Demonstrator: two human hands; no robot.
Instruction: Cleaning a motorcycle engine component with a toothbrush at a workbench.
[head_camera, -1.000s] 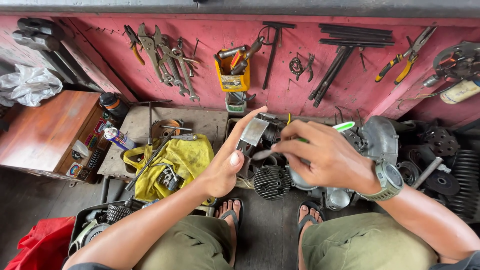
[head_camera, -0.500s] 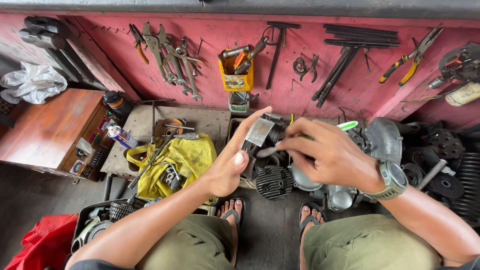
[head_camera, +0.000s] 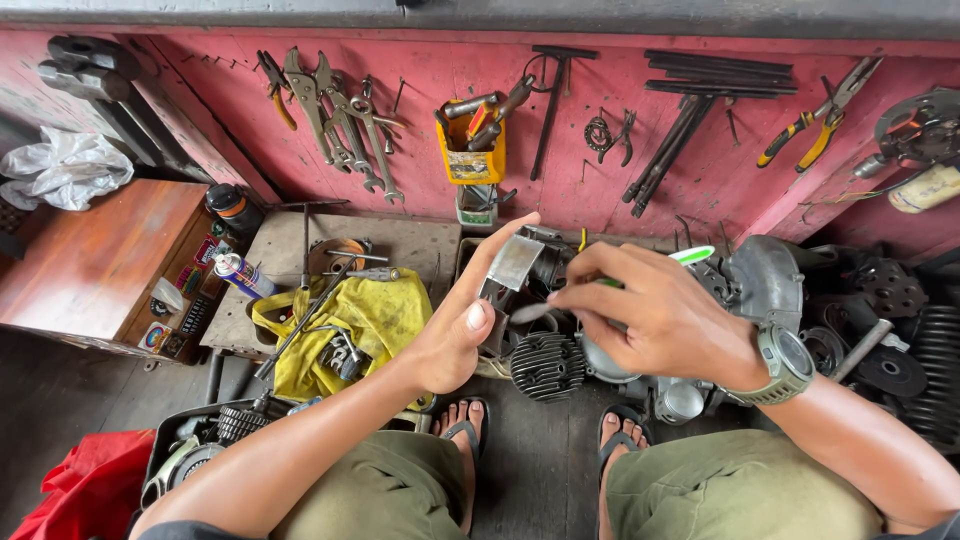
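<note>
My left hand (head_camera: 463, 325) holds a small flat grey metal part (head_camera: 515, 262) between fingertips and thumb, raised above the engine parts. My right hand (head_camera: 665, 312), with a green watch on the wrist, grips a toothbrush with a green and white handle (head_camera: 692, 255); its bristle end (head_camera: 528, 313) touches the lower edge of the metal part. Below the hands lies a black finned cylinder (head_camera: 547, 365) among other engine pieces on the floor.
A yellow cloth (head_camera: 385, 310) with tools lies on the left by a hammer and spray can (head_camera: 241, 274). A wooden box (head_camera: 90, 262) stands far left. Pliers, wrenches and rods hang on the red wall (head_camera: 420, 100). Gears and a grey casing (head_camera: 770, 280) sit right.
Both hands stay together on the metal part; the toothbrush has shifted slightly against it. The view has tilted a little downward.
</note>
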